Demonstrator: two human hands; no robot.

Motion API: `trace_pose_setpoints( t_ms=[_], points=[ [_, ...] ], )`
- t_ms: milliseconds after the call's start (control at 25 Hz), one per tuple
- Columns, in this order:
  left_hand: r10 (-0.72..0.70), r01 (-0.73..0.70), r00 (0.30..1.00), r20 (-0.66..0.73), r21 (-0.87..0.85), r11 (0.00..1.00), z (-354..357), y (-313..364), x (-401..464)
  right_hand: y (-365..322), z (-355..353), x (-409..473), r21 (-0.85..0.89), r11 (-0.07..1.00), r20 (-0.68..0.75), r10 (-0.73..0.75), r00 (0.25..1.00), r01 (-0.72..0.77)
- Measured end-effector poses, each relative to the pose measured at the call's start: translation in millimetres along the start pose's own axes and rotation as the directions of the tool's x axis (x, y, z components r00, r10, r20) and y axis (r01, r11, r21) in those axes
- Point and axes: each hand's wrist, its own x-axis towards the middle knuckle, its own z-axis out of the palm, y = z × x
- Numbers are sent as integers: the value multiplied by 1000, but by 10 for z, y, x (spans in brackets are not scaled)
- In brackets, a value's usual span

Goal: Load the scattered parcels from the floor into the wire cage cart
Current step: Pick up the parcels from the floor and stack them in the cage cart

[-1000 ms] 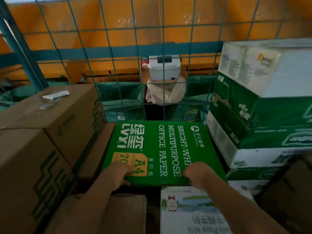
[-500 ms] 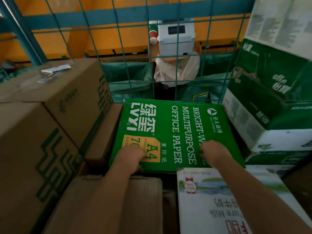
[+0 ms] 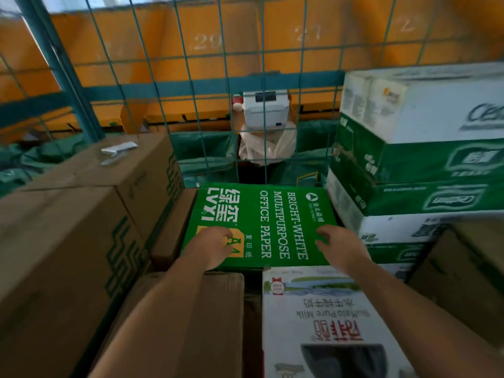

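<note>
Pushed deeper toward the mesh since a second ago: green paper box, now lying flat against the back of the wire cage cart, between brown cartons and the green-and-white stack. Left hand and right hand resting on top, fingers loosely spread, gripping nothing. Cart well filled already; floor out of view, so remaining parcels unknown.

— How is the light?
— Even and fairly bright, daylight-like from above and behind the wire cage; shadows pool in the gaps between boxes.
— Sharpness?
— The green paper box reads clearly. The stacked cartons at right smear with motion blur, and edges bow from the wide lens.
</note>
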Motion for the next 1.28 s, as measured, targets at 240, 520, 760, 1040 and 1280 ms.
trace_pose_setpoints(
  t_ms=[240,520,760,1040,1280],
  points=[
    [48,-45,996,-70,43,998,-240,535,-933,-2,-505,-1032,40,999,80,29,996,-33],
    [268,-260,963,5,-227,939,-149,1089,-1967,-15,-1029,-2670,222,954,-23,214,977,-203],
    [524,-486,843,122,-247,839,429,1592,-2715,280,-882,-4189,300,824,-195,546,815,-480],
    [756,-673,571,320,-344,654,1287,2525,-3918,585,-531,-6051,539,495,-240,866,439,-682],
    [849,-806,224,479,-399,438,1978,3129,-5139,731,-265,-7620,690,206,-235,970,55,-694]
  ],
)
